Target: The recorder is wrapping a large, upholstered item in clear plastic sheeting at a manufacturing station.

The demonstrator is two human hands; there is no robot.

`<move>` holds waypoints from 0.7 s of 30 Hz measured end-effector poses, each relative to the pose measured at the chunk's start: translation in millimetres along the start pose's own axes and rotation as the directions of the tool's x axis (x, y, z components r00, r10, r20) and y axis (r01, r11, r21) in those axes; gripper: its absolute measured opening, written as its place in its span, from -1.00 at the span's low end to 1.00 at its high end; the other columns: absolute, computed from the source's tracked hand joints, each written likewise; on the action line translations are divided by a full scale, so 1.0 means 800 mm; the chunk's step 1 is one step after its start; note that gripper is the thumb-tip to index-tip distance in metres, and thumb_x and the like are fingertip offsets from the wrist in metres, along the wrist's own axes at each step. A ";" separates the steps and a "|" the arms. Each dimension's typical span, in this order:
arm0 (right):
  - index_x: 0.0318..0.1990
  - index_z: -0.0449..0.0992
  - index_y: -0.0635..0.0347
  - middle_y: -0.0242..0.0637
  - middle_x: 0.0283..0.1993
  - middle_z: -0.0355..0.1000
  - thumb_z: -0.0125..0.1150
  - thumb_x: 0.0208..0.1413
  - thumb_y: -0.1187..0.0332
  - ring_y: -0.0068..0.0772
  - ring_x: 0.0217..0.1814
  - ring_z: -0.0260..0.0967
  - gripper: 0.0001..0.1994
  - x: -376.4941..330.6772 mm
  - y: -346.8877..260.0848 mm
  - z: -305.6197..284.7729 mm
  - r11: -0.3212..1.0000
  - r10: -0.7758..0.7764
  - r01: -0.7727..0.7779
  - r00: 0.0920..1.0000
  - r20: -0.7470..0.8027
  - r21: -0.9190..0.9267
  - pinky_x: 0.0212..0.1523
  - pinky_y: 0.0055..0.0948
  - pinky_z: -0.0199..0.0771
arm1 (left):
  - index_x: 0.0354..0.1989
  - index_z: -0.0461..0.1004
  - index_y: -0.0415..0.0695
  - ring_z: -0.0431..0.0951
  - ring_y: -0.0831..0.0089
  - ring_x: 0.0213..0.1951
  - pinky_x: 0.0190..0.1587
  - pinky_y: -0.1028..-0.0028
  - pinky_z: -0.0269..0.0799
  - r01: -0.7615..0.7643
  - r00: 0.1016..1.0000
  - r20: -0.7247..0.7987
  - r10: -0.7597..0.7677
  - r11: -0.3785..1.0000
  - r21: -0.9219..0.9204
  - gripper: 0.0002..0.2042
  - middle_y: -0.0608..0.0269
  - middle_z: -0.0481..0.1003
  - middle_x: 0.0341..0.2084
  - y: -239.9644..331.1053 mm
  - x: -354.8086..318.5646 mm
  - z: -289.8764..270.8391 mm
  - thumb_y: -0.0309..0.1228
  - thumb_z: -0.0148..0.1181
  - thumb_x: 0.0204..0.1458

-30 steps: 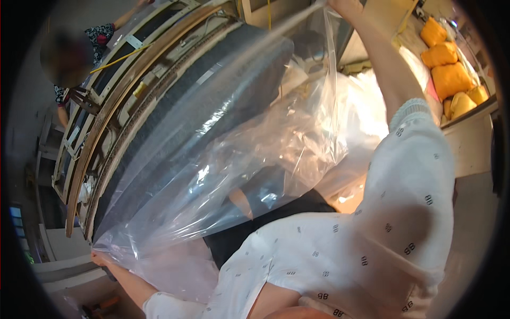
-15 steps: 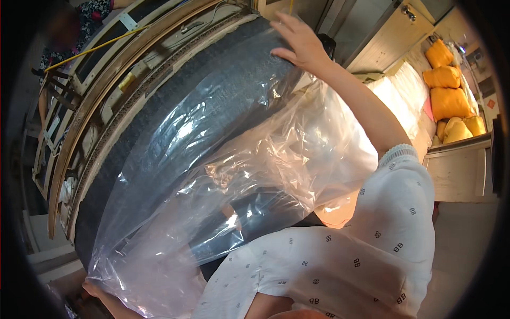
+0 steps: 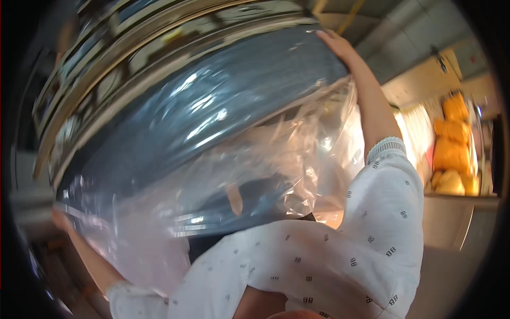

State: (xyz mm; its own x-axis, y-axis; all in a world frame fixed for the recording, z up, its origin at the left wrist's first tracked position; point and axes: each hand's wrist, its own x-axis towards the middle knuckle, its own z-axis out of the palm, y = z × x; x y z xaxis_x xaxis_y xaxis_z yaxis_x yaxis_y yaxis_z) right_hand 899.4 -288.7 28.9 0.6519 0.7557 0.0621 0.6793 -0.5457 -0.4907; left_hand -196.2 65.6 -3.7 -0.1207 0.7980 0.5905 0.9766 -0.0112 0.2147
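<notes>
A large clear plastic sheet (image 3: 207, 101) is spread over a long dark grey padded-looking surface (image 3: 265, 48). Its near part bunches in shiny folds (image 3: 297, 181) toward my body. At the far right corner, my right hand (image 3: 334, 43) is closed on the sheet's edge, its fingers partly out of sight. My left hand (image 3: 61, 219), blurred, grips the sheet's left edge. Between my two hands the plastic lies stretched, with bright streaks of reflection.
Along the far side runs a curved wooden rail (image 3: 101, 80) beside machine framework. Several orange bundles (image 3: 451, 154) are stacked at the right, near white cloth (image 3: 417, 133) and a pale cabinet panel (image 3: 449, 220). A yellow strap or pole (image 3: 350, 17) shows at the top.
My right hand, spread open before, has closed at the far right corner. My left hand has moved outward and away from me with the plastic. The sheet is tauter, and the view has turned.
</notes>
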 end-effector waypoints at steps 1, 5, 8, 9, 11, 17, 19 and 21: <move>0.14 0.21 0.14 -0.06 0.14 0.20 -0.15 -0.06 -0.23 -0.11 0.20 0.12 -0.27 0.005 0.010 -0.017 0.999 0.038 -0.040 0.996 0.083 0.015 0.16 -0.32 0.06 | -0.19 0.44 -0.21 0.45 0.12 -0.22 -0.14 0.24 0.32 0.055 0.997 0.060 -0.049 0.993 -0.103 -0.58 -0.02 0.46 -0.28 0.043 -0.014 0.040 -0.12 -0.24 0.12; -0.25 0.40 0.13 -0.19 -0.13 0.29 -0.06 0.08 0.15 -0.08 -0.13 0.29 -0.74 -0.031 -0.123 -0.022 0.642 -0.617 0.312 0.753 -0.230 -0.700 -0.13 -0.21 0.31 | -0.17 0.41 -0.19 0.39 0.14 -0.08 -0.03 0.25 0.27 -0.036 0.976 -0.187 0.114 0.926 0.376 -0.67 0.02 0.41 -0.16 0.050 -0.023 -0.004 -0.25 -0.21 0.10; -0.23 0.39 0.22 -0.34 -0.28 0.34 -0.13 0.15 0.21 -0.42 -0.24 0.30 -0.73 -0.119 -0.200 -0.032 0.839 -0.520 0.529 0.849 -0.094 0.126 -0.15 -0.48 0.26 | -0.42 0.51 -0.23 0.48 0.08 -0.29 -0.23 0.15 0.38 -0.220 0.975 0.141 0.170 0.789 0.574 -0.70 -0.04 0.47 -0.35 0.211 -0.009 0.050 -0.34 -0.17 -0.01; -0.23 0.39 0.24 -0.36 -0.30 0.33 -0.11 0.15 0.23 -0.49 -0.24 0.30 -0.74 -0.165 -0.250 -0.010 0.830 -0.506 0.409 0.838 0.204 0.379 -0.14 -0.51 0.26 | -0.42 0.51 -0.20 0.46 -0.04 -0.26 -0.21 0.15 0.37 -0.012 0.996 -0.085 0.028 0.983 0.182 -0.68 -0.11 0.45 -0.35 0.185 -0.032 0.038 -0.23 -0.11 -0.03; -0.23 0.40 0.24 -0.36 -0.29 0.35 -0.07 0.13 0.27 -0.54 -0.24 0.31 -0.77 -0.267 -0.316 0.022 0.764 -0.566 0.047 0.526 0.635 0.643 -0.14 -0.55 0.30 | -0.38 0.53 -0.10 0.48 0.00 -0.25 -0.16 0.21 0.37 0.307 0.925 -0.216 -0.311 0.950 -0.053 -0.67 -0.05 0.49 -0.41 0.109 -0.034 -0.002 -0.11 0.04 -0.15; 0.00 0.33 0.30 -0.18 -0.02 0.28 0.11 0.03 0.32 -0.38 -0.01 0.25 -0.62 -0.470 -0.352 0.158 0.788 -0.604 -0.045 0.142 0.784 0.615 -0.08 -0.46 0.34 | -0.32 0.43 -0.10 0.47 0.17 -0.26 -0.18 0.27 0.32 0.319 0.871 -0.295 -0.393 0.909 -0.269 -0.71 0.04 0.49 -0.39 0.115 -0.015 0.047 -0.16 0.12 -0.13; -0.06 0.37 0.26 -0.12 0.01 0.21 0.18 -0.07 0.32 -0.16 -0.01 0.21 -0.61 -0.506 -0.395 0.205 0.622 -0.773 0.242 0.342 0.534 0.745 -0.10 -0.38 0.31 | -0.35 0.43 -0.11 0.46 0.14 -0.29 -0.20 0.26 0.32 0.339 0.838 -0.347 -0.421 0.900 -0.274 -0.74 0.04 0.48 -0.43 0.099 -0.012 0.029 -0.19 0.07 -0.11; -0.16 0.40 0.21 -0.07 -0.10 0.26 0.14 -0.12 0.40 0.02 -0.07 0.20 -0.70 -0.508 -0.414 0.261 0.306 -0.952 0.658 0.229 0.204 0.688 -0.10 -0.27 0.27 | -0.39 0.54 -0.06 0.51 0.11 -0.29 -0.20 0.27 0.39 0.439 0.847 -0.203 -0.491 0.862 -0.253 -0.66 0.04 0.52 -0.43 0.140 -0.010 0.028 -0.06 0.12 -0.20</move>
State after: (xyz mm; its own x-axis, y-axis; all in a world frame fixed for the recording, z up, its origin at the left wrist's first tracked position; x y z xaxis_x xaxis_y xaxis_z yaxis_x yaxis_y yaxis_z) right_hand 338.7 -339.6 -15.3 -0.5659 0.7664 0.3040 0.4051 0.5796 -0.7071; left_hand -82.0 71.2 -1.5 -0.6180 0.5594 0.5524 0.7437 0.1882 0.6415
